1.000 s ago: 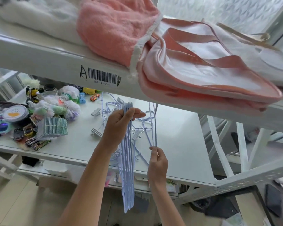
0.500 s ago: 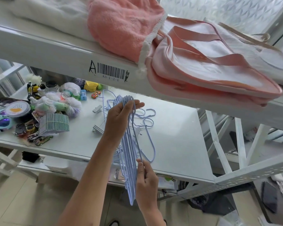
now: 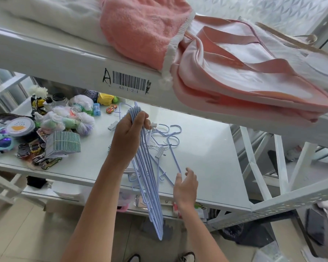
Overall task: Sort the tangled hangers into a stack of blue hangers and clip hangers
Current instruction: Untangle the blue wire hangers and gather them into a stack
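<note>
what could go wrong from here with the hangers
1. The left hand grips the bundle of blue hangers only near its top; the long lower end hangs free past the shelf edge, so one could slide out.
2. The right hand reaches open toward the tangled hangers on the shelf; pulling one blue hanger may drag hooked clip hangers along.

Left hand (image 3: 130,137) grips a bundle of blue hangers (image 3: 150,188), fingers curled round the upper ends; bundle hangs down past the shelf (image 3: 206,157) edge. Right hand (image 3: 185,188), fingers loosely spread, empty, just beside a loose blue hanger (image 3: 173,154). Clip hangers (image 3: 160,153) beyond its fingertips.
</note>
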